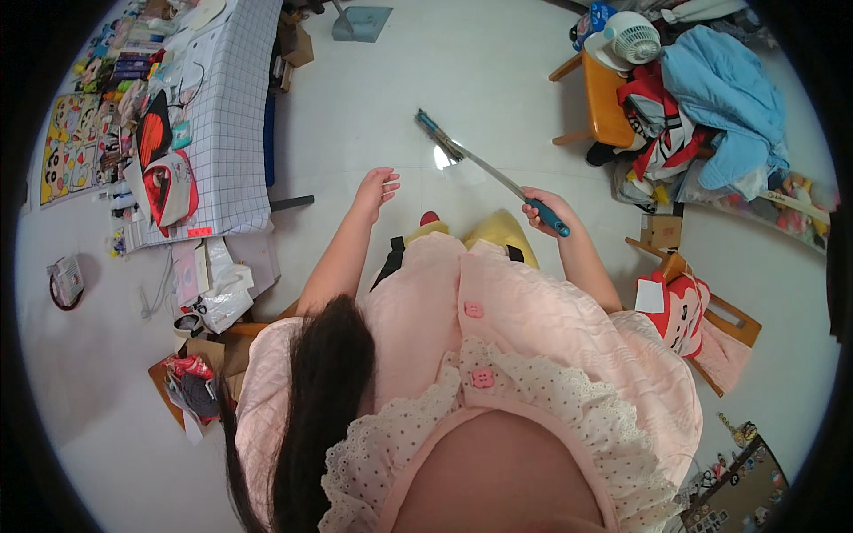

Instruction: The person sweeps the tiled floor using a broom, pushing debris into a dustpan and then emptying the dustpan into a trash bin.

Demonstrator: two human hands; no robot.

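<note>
My right hand grips the teal end of a broom handle made of grey metal. The handle slants away from me to the far left, down to the broom head, which has a teal top and dark bristles. The head appears to rest on the pale tiled floor, near a bright reflection. My left hand holds nothing; its fingers are apart and it hangs in the air left of the broom. A grey dustpan with an upright handle sits on the floor at the far end.
On the left, a table with a checked cloth is crowded with packages; its leg juts toward me. Right, a wooden chair bears a small fan and clothes beside a blue garment. Another chair holds a red bag.
</note>
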